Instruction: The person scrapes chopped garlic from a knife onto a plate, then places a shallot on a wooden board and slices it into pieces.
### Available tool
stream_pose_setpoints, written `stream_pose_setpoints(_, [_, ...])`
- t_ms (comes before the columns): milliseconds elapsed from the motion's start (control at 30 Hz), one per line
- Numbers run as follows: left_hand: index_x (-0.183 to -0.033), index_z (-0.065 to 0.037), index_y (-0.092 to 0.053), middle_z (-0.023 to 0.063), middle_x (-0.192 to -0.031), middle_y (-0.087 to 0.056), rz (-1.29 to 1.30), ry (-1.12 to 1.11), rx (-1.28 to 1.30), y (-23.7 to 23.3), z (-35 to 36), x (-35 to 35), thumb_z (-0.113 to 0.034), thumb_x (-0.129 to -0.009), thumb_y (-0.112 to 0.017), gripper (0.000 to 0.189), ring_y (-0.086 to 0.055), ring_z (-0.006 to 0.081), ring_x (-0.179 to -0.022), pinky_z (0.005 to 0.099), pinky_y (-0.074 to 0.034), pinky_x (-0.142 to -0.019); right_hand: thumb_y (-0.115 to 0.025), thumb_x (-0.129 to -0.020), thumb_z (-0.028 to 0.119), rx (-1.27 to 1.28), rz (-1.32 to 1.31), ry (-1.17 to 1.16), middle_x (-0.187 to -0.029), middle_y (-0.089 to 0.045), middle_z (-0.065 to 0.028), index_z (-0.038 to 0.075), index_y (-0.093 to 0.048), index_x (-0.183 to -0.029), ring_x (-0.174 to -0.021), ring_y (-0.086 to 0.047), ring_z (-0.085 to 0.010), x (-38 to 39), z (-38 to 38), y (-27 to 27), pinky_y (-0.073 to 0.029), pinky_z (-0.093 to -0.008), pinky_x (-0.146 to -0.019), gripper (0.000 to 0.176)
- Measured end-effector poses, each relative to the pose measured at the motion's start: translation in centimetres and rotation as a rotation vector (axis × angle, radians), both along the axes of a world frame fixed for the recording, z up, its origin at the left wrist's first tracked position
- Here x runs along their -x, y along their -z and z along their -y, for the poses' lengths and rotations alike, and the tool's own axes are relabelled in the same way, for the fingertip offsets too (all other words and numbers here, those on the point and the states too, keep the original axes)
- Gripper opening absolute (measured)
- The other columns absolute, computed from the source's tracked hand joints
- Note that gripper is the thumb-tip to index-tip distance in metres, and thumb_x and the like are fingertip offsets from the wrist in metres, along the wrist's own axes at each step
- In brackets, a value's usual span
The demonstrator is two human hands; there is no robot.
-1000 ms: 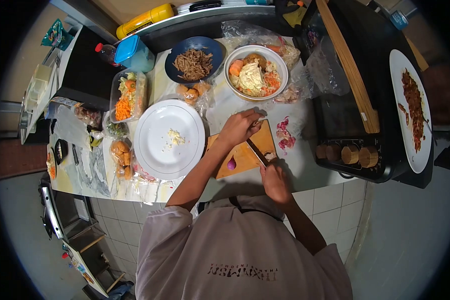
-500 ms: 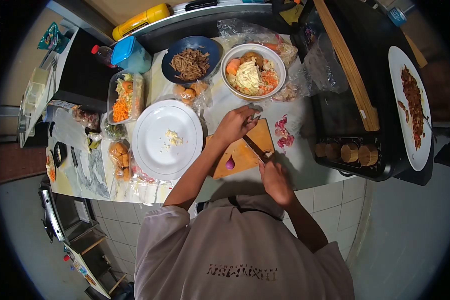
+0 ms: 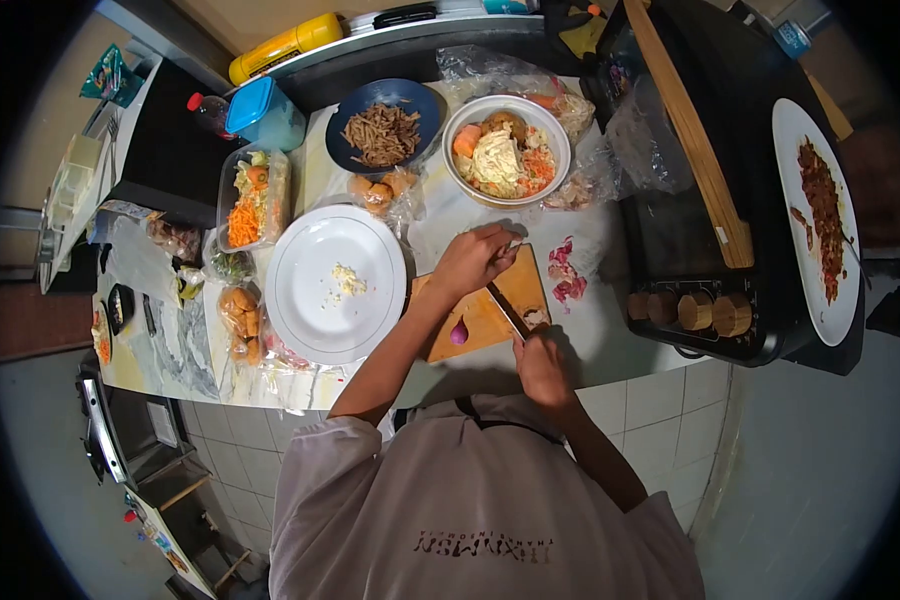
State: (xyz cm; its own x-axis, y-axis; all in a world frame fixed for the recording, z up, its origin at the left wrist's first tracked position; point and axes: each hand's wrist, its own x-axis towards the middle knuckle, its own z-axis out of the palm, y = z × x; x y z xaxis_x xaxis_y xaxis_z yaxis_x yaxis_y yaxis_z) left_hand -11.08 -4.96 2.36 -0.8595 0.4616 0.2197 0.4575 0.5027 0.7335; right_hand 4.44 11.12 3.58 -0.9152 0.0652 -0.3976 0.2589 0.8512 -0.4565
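My right hand (image 3: pixel 543 365) grips the handle of a knife (image 3: pixel 508 310) whose blade lies across a wooden cutting board (image 3: pixel 482 318). My left hand (image 3: pixel 476 258) rests on the board's far edge with fingers curled over something small; what it holds is hidden. A small purple shallot (image 3: pixel 459 331) sits on the board near its front edge. Pale chopped bits (image 3: pixel 535 317) lie on the board by the knife.
A white plate (image 3: pixel 310 300) with a few chopped bits is left of the board. Behind it stand a blue bowl of brown strips (image 3: pixel 386 128), a white bowl of vegetables (image 3: pixel 505 152) and a tub of carrots (image 3: pixel 250 198). Purple peels (image 3: pixel 568 272) and a black stove (image 3: pixel 710 240) are to the right.
The hands and knife stay on the board with only slight shifts; my right hand has drawn a little nearer to the front edge.
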Motion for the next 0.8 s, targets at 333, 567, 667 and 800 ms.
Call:
stream_pose_setpoints(333, [-0.11,-0.002,-0.068,0.0143,-0.085,-0.064,0.078,-0.003,-0.079,-0.2,0.4,0.9,-0.005,-0.078,-0.071,0.032,-0.062,0.0282,-0.071,0.038,-0.051,-0.069,-0.055,-0.099,0.028,0.176,0.032,-0.207,-0.083,-0.062,-0.0298,-0.006,-0.058,-0.093,-0.085,-0.059,-0.0496,1.3,-2.3,-4.2,-0.046,-0.0536,-0.078,0.034])
stream_pose_setpoints(567, [-0.11,-0.002,-0.068,0.015,-0.088,-0.065,0.075,-0.039,-0.075,-0.1,0.8,0.5,-0.006,-0.079,-0.072,0.032,-0.062,0.0277,-0.071,0.038,-0.052,-0.07,-0.052,-0.1,0.031,0.005,0.031,-0.319,-0.083,-0.063,-0.0306,-0.006,-0.053,-0.111,-0.082,-0.061,-0.0501,1.3,-2.6,-3.5,-0.048,-0.056,-0.076,0.039])
stream_pose_setpoints(667, [-0.11,-0.002,-0.068,0.015,-0.089,-0.066,0.081,-0.03,-0.047,-0.3,1.0,0.3,-0.006,-0.079,-0.072,0.032,-0.062,0.0276,-0.071,0.038,-0.052,-0.07,-0.052,-0.1,0.03,-0.012,0.03,-0.246,-0.083,-0.063,-0.0313,-0.009,-0.051,-0.115,-0.082,-0.062,-0.0496,1.2,-1.8,-4.0,-0.05,-0.0552,-0.076,0.042])
stream_pose_setpoints(800, [-0.111,-0.002,-0.068,0.015,-0.089,-0.066,0.077,-0.041,-0.056,-0.5,1.2,0.2,-0.005,-0.079,-0.072,0.032,-0.062,0.0278,-0.07,0.0376,-0.052,-0.07,-0.052,-0.099,0.03,0.007,-0.021,-0.221,-0.082,-0.064,-0.031,-0.011,-0.05,-0.119,-0.081,-0.063,-0.0499,1.0,-1.6,-3.4,-0.051,-0.0543,-0.073,0.045])
